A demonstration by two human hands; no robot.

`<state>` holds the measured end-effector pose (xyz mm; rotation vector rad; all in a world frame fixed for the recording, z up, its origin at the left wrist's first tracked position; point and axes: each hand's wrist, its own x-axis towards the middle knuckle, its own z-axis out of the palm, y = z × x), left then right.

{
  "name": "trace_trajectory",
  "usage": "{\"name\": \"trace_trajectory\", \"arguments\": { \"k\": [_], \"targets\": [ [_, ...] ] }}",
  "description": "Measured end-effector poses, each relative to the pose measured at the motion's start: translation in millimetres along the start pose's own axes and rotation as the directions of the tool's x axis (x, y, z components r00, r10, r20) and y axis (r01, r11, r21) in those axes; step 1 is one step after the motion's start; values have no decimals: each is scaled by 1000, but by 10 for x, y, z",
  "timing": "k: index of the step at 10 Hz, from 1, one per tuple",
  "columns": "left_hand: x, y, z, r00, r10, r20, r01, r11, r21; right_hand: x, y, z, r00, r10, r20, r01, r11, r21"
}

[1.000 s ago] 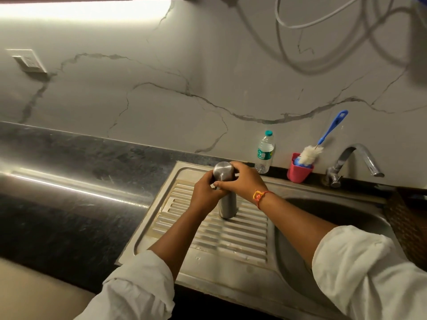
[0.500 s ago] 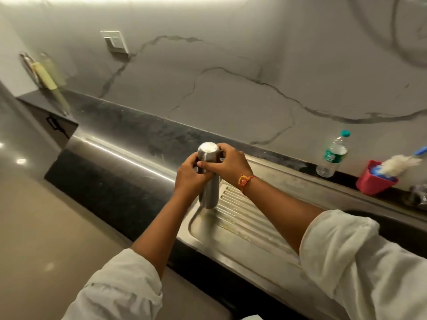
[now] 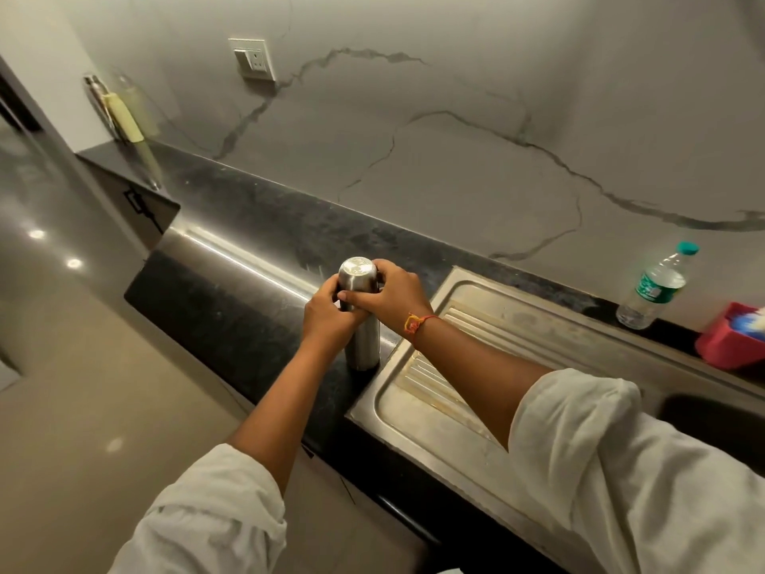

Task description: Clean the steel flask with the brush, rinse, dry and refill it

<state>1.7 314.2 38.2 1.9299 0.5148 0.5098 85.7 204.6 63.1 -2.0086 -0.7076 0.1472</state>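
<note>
The steel flask (image 3: 364, 345) stands upright on the black counter (image 3: 248, 308), just left of the steel drainboard (image 3: 476, 337). Its shiny cap end points up. My left hand (image 3: 327, 316) wraps the flask's upper body from the left. My right hand (image 3: 393, 292) grips the cap end from the right, with a red-orange thread on that wrist. The brush (image 3: 751, 323) shows only as white and blue bristles in a red cup (image 3: 728, 345) at the right edge.
A plastic water bottle with a green cap (image 3: 656, 287) stands behind the drainboard by the marble wall. The dark sink basin (image 3: 712, 420) lies at the far right. A wall socket (image 3: 252, 60) and bottles (image 3: 120, 111) are at the far left.
Both hands have carried the flask left, off the ribbed drainboard and onto the black counter. The view has swung left, so the tap has left the frame.
</note>
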Motion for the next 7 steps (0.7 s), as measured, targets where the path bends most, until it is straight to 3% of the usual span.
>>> {"name": "trace_trajectory", "arguments": {
  "k": [3,4,5,6,7],
  "targets": [
    [-21,-76,27,998,-66,0,66,998,-21,-96,-4,-76,988,46,150,-53,998,44],
    [-92,-53,68,998,-57,-34,58,998,19,-191,30,-130,987,85,139,-89,996,17],
    [-306,-27,161,990,4,-139,28,975,222,-342,136,-268,998,60,15,-56,980,-189],
    [-546,0,256,972,76,-222,-5,952,307,-522,220,-409,999,16,-33,-26,944,-330],
    [-912,91,452,937,273,-217,-143,868,476,-880,324,-616,992,-85,-98,11,809,-587]
  ]
}}
